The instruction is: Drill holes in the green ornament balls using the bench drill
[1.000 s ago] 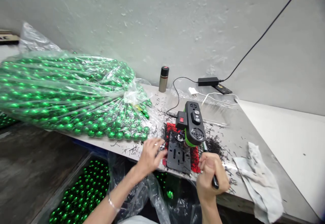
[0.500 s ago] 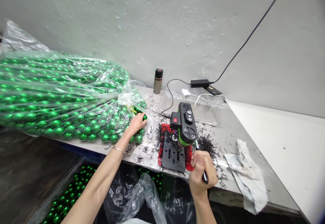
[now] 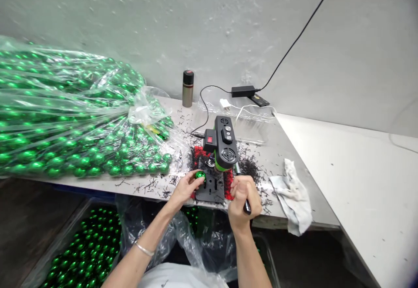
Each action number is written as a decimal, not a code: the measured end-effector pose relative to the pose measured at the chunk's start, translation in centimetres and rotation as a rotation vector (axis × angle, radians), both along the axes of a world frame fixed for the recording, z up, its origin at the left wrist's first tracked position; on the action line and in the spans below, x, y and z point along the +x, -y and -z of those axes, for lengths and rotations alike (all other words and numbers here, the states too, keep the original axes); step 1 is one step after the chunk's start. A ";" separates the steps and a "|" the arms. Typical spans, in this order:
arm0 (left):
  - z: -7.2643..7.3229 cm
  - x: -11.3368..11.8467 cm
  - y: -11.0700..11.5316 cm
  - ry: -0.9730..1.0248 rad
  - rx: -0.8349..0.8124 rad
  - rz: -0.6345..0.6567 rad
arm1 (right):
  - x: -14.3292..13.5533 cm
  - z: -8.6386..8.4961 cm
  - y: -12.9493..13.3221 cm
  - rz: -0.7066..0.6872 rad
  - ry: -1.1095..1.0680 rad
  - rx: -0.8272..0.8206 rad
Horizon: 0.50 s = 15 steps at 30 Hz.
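Observation:
My left hand pinches a shiny green ball between thumb and fingers, over the slotted black base plate of a small bench drill press. The press has a black head with round vents, a green band and a red switch box at its left. My right hand is wrapped round the black-ended lever on the press's right side. A red mat strewn with black shavings lies under the base. The head of the press hides its lower tool end.
A large clear plastic bag of green balls lies on the table at left. Behind stand a bottle and a power adapter with cables. A rag hangs over the right front edge. Below is a bin of green balls.
My left hand has moved right from the bag's mouth to the press's base, bringing a green ball. My right hand still grips the lever. The whole view has shifted somewhat.

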<state>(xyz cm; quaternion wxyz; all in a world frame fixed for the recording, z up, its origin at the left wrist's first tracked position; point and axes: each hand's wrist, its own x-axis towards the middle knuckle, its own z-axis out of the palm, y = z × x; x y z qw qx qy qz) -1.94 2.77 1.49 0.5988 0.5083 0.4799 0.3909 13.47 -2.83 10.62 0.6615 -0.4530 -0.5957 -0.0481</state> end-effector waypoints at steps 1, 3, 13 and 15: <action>0.2 0.4 0.0 -0.076 0.070 -0.010 | 0.0 0.0 0.0 -0.004 -0.003 0.005; 0.2 1.0 -0.3 -0.230 0.227 -0.020 | 0.0 0.1 0.0 -0.006 -0.008 0.007; 0.5 2.1 0.1 -0.584 0.683 0.073 | -0.2 0.4 0.0 -0.018 0.021 0.028; 0.5 2.0 0.0 -0.609 0.733 0.086 | -0.2 0.4 0.0 -0.016 0.020 0.035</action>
